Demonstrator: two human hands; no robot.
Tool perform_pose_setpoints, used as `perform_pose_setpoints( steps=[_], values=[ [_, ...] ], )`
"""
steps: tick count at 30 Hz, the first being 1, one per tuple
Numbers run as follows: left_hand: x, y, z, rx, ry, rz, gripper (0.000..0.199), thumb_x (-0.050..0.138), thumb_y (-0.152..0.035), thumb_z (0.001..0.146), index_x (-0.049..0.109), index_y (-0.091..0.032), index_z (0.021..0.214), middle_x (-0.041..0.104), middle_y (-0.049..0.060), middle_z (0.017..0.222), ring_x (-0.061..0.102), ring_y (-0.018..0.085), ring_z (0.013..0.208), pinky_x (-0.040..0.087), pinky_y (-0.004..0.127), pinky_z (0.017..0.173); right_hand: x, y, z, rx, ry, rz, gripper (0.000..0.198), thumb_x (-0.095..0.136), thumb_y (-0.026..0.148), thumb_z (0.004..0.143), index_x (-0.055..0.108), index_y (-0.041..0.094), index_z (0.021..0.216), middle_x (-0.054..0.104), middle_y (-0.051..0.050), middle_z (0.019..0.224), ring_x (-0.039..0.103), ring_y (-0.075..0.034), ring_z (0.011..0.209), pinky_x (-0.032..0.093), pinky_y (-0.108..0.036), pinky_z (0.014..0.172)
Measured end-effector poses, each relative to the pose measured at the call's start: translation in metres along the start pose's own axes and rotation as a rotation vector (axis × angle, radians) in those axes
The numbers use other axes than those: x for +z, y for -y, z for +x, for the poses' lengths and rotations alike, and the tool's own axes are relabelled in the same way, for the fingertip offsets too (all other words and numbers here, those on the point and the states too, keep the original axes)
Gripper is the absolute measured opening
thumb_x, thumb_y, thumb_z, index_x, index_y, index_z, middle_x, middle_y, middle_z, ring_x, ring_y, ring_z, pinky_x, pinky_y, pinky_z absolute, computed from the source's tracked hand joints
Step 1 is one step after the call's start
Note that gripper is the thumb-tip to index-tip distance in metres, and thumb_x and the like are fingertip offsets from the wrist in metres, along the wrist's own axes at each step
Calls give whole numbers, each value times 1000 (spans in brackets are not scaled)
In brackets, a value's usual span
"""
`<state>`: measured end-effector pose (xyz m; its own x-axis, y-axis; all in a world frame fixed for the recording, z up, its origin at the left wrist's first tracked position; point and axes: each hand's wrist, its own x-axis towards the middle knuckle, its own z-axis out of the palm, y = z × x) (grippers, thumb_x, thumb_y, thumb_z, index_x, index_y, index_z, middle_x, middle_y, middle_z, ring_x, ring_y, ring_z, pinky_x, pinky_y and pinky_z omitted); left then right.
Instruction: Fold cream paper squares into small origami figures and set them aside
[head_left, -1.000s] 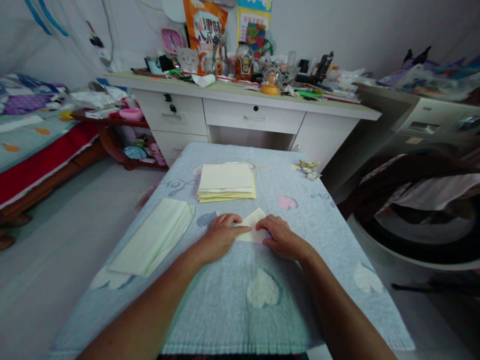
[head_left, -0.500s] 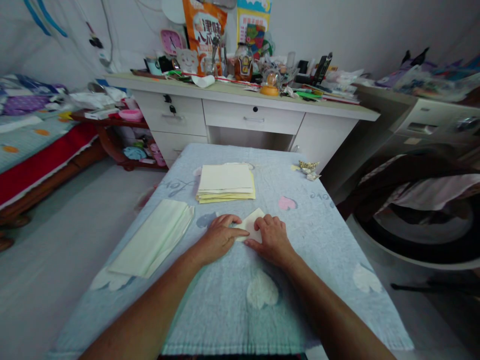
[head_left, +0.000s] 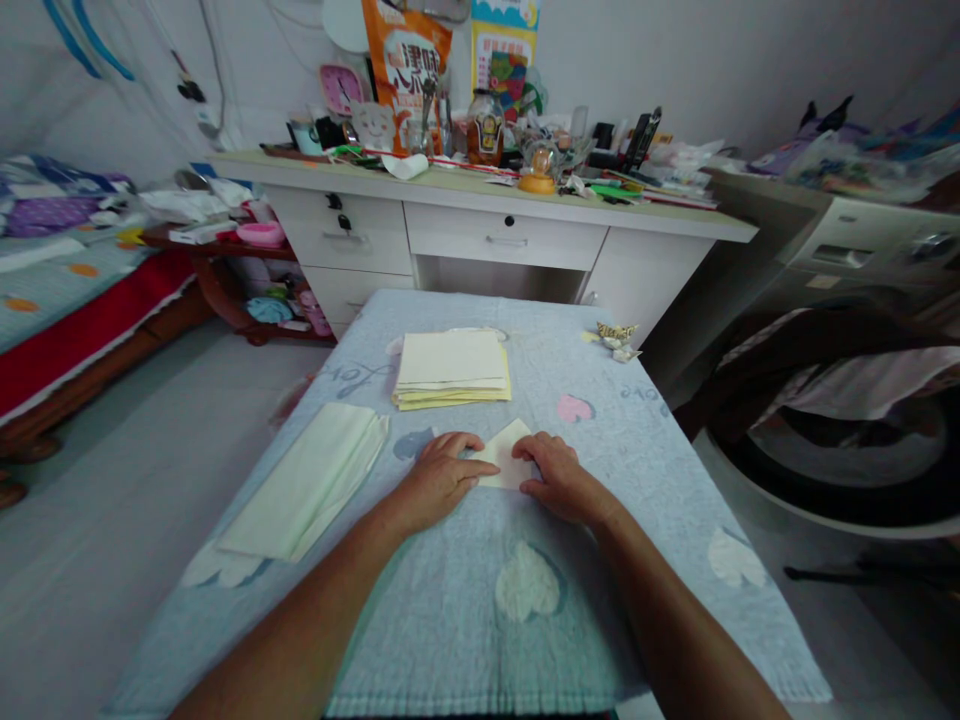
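Observation:
A small folded piece of cream paper (head_left: 504, 462) lies on the cloth-covered table between my two hands, its pointed top facing away from me. My left hand (head_left: 444, 472) holds the paper's left side, the thumb stretched across its surface and the other fingers bent at the corner. At the right edge, my right hand (head_left: 556, 474) grips the paper with curled fingers and the thumb close below. Beyond my hands sits a stack of cream and yellow paper sheets (head_left: 451, 362). To the left lies a long folded pale-green paper bundle (head_left: 307, 485).
Small folded patterned pieces (head_left: 618, 338) rest at the table's far right. A white desk (head_left: 510, 240) crowded with jars and packets stands behind the table (head_left: 450, 620). On the right is an open front-loading washing machine (head_left: 847, 240); a bed (head_left: 82, 290) is at left.
My right hand has shifted slightly right along the paper, uncovering more of its surface and lower edge. My left hand stays almost in place.

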<state>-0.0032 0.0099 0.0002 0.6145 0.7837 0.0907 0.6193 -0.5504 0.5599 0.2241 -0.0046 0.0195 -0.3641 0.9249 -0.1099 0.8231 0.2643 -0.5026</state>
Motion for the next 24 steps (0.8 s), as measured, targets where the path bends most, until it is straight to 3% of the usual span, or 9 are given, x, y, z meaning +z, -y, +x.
perform_pose_setpoints(
  steps=[5, 8, 12, 17, 24],
  values=[
    [-1, 0, 0, 16, -4, -5, 38, 53, -14, 86, 68, -37, 111, 54, 4, 121, 46, 23, 117, 35, 44, 102, -4, -10, -3, -100, 0, 73, 47, 61, 7, 68, 54, 21, 113, 57, -5, 107, 49, -21, 99, 33, -35, 89],
    [-2, 0, 0, 16, -4, 7, 35, 53, -15, 86, 70, -34, 109, 55, 5, 121, 47, 23, 116, 35, 44, 103, -6, -16, -3, -157, -57, 180, 41, 57, 6, 67, 55, 19, 105, 58, -4, 103, 51, -18, 95, 36, -32, 87],
    [-3, -2, 1, 17, -29, -2, 26, 57, -23, 86, 72, -32, 105, 56, 5, 118, 49, 24, 113, 36, 44, 101, -6, -20, 2, -24, -263, 131, 15, 55, 20, 79, 57, 17, 93, 57, -5, 93, 51, -19, 89, 38, -32, 83],
    [4, -3, 5, -4, -113, -20, 19, 59, -29, 86, 73, -27, 98, 57, 6, 113, 51, 23, 110, 39, 42, 98, 5, -14, 5, 222, -316, -190, 39, 60, 51, 79, 61, 18, 100, 54, -11, 104, 46, -28, 96, 35, -40, 82],
    [9, -6, 7, 16, -184, -9, 11, 63, -27, 81, 69, -23, 90, 57, 4, 108, 52, 22, 104, 40, 39, 94, 15, -1, 5, 159, -306, -174, 42, 68, 41, 73, 56, 19, 106, 53, -11, 112, 44, -29, 102, 33, -40, 85]
  ],
)
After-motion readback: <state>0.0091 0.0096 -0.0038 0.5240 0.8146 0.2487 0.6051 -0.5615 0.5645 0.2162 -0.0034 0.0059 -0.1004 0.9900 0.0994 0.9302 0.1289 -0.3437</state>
